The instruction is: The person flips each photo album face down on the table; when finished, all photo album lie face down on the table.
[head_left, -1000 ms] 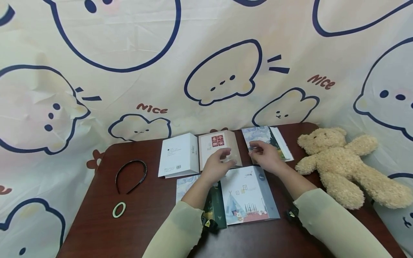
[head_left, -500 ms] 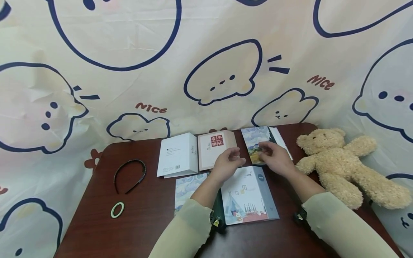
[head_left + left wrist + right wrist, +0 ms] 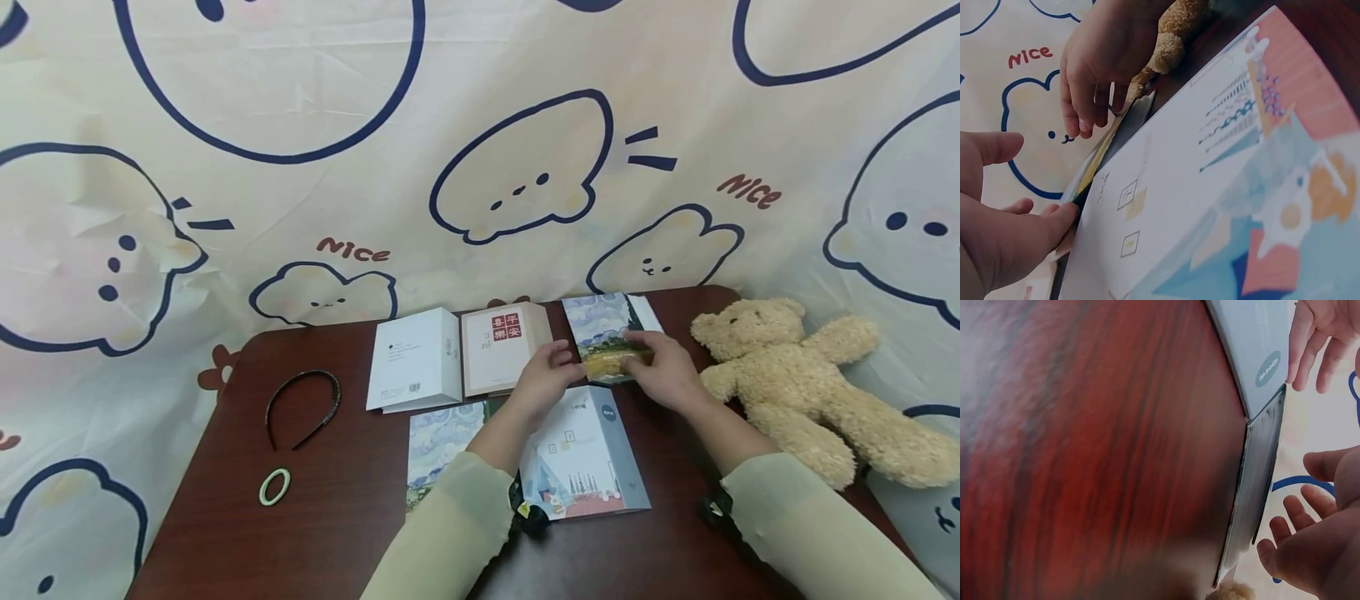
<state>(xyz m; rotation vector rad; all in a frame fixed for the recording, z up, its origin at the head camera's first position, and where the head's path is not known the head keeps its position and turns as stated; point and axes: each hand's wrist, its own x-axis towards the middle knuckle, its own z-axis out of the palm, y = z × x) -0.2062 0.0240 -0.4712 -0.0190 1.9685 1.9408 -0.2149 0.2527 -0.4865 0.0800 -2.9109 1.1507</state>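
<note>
A book with a painted landscape cover (image 3: 600,325) lies at the table's back right, white pages showing along its right side. My left hand (image 3: 542,385) is at its lower left corner, fingers loosely bent and thumb apart. In the left wrist view a fingertip of the left hand (image 3: 1013,234) seems to meet the book's edge. My right hand (image 3: 667,373) reaches over the right part of the cover; whether it touches is unclear. In the right wrist view, the right hand (image 3: 1313,547) has relaxed, slightly curved fingers. A white book with a tent drawing (image 3: 562,442) lies just in front.
A beige book with red characters (image 3: 487,358) and a white book (image 3: 411,358) lie to the left. Another landscape book (image 3: 442,437) is partly under my left forearm. A teddy bear (image 3: 787,383) lies right; a black headband (image 3: 336,390) and pale green ring (image 3: 264,493) lie left.
Both hands have shifted right across the back books. The left hand has gone from over the beige book to the landscape book's lower left corner. The books look unmoved.
</note>
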